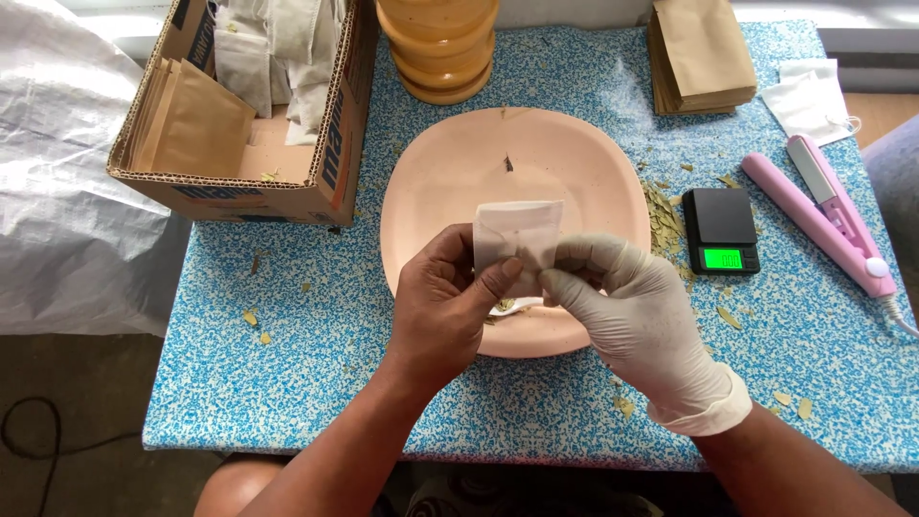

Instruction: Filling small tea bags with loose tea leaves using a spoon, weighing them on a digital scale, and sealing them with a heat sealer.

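Note:
Both hands hold a small white filter sachet (pixel 518 230) upright over a pale pink bowl (pixel 450 182). My left hand (pixel 442 306) is bare and pinches the sachet's lower left edge with thumb and fingers. My right hand (pixel 637 311) wears a white glove and pinches the sachet's lower right side. The bowl is nearly bare, with a dark leaf scrap near its middle and a few leaf bits under my hands.
A cardboard box (pixel 249 187) with brown pouches and white sachets sits back left. Stacked tan bowls (pixel 440 48) stand behind. A small black scale (pixel 722 230), a pink flat iron (pixel 828 215), brown pouches (pixel 702 53), a white sachet (pixel 812 96) and scattered dry leaves lie on the blue-speckled table (pixel 287 335).

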